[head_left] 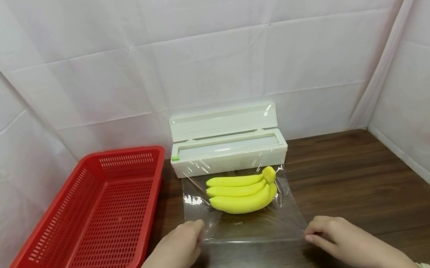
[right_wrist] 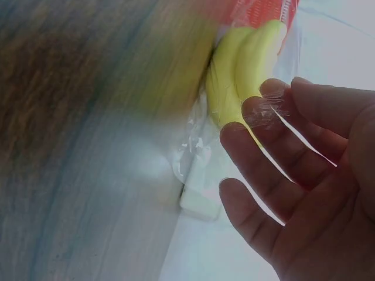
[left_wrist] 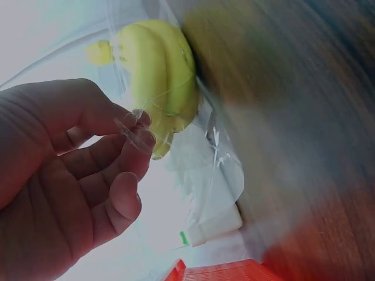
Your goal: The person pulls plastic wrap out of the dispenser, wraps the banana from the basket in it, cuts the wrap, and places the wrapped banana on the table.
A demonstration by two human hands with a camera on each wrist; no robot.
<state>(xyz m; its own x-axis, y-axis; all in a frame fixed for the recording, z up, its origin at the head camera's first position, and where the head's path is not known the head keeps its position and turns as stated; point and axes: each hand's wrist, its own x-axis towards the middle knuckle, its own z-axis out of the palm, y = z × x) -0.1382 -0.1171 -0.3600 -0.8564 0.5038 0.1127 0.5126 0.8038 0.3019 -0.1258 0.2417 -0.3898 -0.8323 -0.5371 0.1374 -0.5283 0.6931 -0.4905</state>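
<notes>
A clear sheet of cling film point(head_left: 246, 231) stretches from the white cling film box point(head_left: 227, 162) towards me, and overlaps a bunch of yellow bananas point(head_left: 241, 199) in the head view. My left hand point(head_left: 178, 250) pinches the film's near left corner; in the left wrist view, a crumpled bit shows between thumb and fingertips. The near right corner is pinched by my right hand point(head_left: 341, 238), whose other fingers point(right_wrist: 252, 152) spread apart in the right wrist view. The bananas lie between the two hands and the box, stem to the right. The box's lid point(head_left: 223, 123) stands raised.
A red perforated plastic basket point(head_left: 145, 251) stands on the dark wooden table point(head_left: 341, 170), left of the film. On the box's left end sits a small green slider point(head_left: 175, 158). White cloth walls point(head_left: 205, 70) enclose the table at the back and sides.
</notes>
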